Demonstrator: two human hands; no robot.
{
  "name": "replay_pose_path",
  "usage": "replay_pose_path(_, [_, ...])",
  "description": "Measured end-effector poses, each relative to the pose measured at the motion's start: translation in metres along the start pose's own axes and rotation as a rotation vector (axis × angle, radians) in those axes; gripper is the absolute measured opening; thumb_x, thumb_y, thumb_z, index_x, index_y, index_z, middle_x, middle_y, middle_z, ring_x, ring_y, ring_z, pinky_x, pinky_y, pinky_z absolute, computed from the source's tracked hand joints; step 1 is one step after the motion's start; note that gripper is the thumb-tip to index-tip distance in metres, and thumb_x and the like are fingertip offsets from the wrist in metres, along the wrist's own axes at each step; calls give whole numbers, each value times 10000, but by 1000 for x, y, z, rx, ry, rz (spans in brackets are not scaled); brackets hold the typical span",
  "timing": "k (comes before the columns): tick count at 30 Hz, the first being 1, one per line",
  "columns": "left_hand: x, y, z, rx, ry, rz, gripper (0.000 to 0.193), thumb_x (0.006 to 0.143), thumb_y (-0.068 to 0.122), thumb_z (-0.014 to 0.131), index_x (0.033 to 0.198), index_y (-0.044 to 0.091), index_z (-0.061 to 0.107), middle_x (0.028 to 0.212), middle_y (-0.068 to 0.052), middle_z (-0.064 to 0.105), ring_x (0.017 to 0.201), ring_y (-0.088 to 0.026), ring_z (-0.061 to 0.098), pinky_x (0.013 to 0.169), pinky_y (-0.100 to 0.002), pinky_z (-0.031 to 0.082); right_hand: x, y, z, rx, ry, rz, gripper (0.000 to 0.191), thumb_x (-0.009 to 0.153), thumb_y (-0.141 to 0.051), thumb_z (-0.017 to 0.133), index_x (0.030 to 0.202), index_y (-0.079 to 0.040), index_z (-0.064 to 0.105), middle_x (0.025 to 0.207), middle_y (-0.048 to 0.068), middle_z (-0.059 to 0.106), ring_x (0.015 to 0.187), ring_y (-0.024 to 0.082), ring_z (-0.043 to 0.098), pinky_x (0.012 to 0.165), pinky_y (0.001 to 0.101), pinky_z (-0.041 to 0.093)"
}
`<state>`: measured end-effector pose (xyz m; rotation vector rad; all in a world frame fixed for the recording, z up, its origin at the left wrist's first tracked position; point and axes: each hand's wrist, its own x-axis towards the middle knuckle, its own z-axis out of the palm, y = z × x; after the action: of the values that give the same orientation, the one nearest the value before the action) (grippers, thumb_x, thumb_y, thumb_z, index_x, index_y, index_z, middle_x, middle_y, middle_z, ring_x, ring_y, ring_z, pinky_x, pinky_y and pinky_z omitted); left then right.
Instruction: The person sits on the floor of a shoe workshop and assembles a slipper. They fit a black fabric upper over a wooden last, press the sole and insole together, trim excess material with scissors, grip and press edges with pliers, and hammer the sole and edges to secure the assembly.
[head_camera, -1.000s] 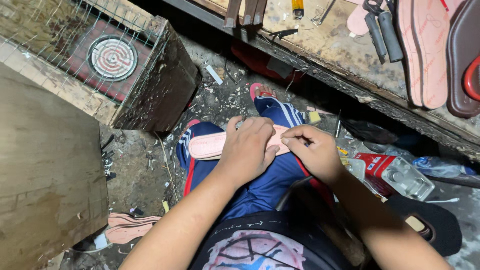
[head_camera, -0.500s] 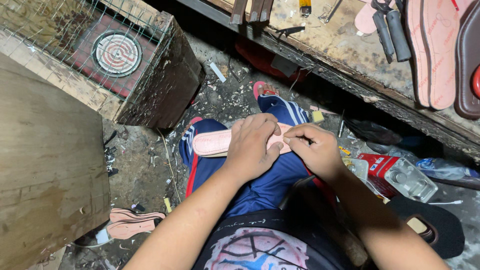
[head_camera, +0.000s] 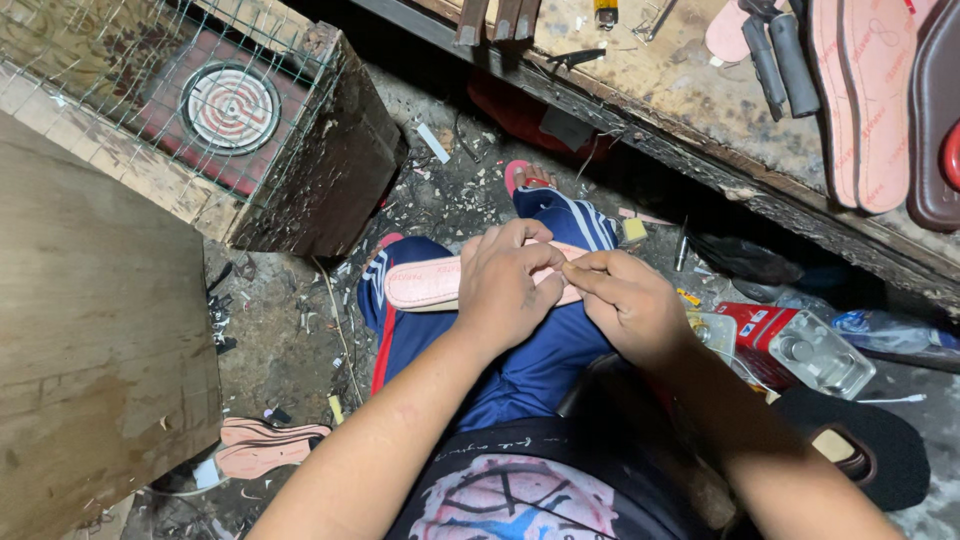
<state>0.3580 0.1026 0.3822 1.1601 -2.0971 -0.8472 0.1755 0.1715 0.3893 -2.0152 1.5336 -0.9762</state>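
Scanning from the far left: a bare wooden board (head_camera: 90, 340) fills the lower left. Above it stands a dark wooden box (head_camera: 300, 170), topped with wire mesh; inside sits an electric coil heater (head_camera: 230, 106), round grey spiral on a red plate. On the littered floor below the board lie two pink insoles (head_camera: 262, 447), stacked, one partly over the other.

Centre: the person sits with legs in blue track trousers (head_camera: 530, 350) with white stripes. A pink shoe insole (head_camera: 430, 283) rests across the lap, lengthwise left to right. The left hand (head_camera: 505, 285) lies over its middle, fingers curled and pressed down on it, thumb side toward the right hand. The right hand (head_camera: 630, 305) meets it at the insole's right end, fingertips pinched together on the edge; exact grip point is hidden by the left fingers. One foot in a red sandal (head_camera: 525, 177) shows beyond the knee.

Right: a red rectangular tin (head_camera: 760, 335) with a white label patch lies on the floor just beside the right wrist, touching a clear plastic moulded tray (head_camera: 825, 355); contents cannot be told. A black shoe part (head_camera: 860, 450) lies at the lower right.

Upper right: a worn wooden workbench (head_camera: 680, 90) carries dark-handled pliers (head_camera: 785, 60) and several long pink soles (head_camera: 860, 100), with a dark brown sole (head_camera: 935, 120) at the edge.
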Motion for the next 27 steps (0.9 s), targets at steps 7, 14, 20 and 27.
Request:
replay_pose_path(7, [2,-4,-3,-19,24,29,72,770,208,738,805,148,756,1103,-22,668,1063,-245,604,971,-414,394,-90,-19,-31,-170,-290,725,465,794,-392,824,1123,-115,648,964,113,737,886,252,739,793,350,581])
replay_pose_path(14, [-2,-6,-2,-10,2,20,85,775,217,739,788,132,742,1146,-37,674,1084,-253,608,981,-425,396,-160,-5,-39,37,-631,1166,594,879,-405,768,1380,-162,562,999,210,756,915,351,691,800,437,576])
replay_pose_path(20, [-4,-7,-2,-10,3,37,78,778,207,740,798,133,750,1237,-46,693,1146,-272,602,1018,-438,384,-116,-14,-29,27,-147,743,534,854,-330,699,1309,-93,550,878,147,718,805,261,727,715,399,562])
replay_pose_path(27, [-5,-14,-7,3,2,48,93,784,214,742,796,122,733,1192,-47,700,1118,-262,606,991,-429,391,-75,-37,-13,6,22,808,481,866,-308,687,1295,-111,595,754,159,733,727,298,710,683,403,579])
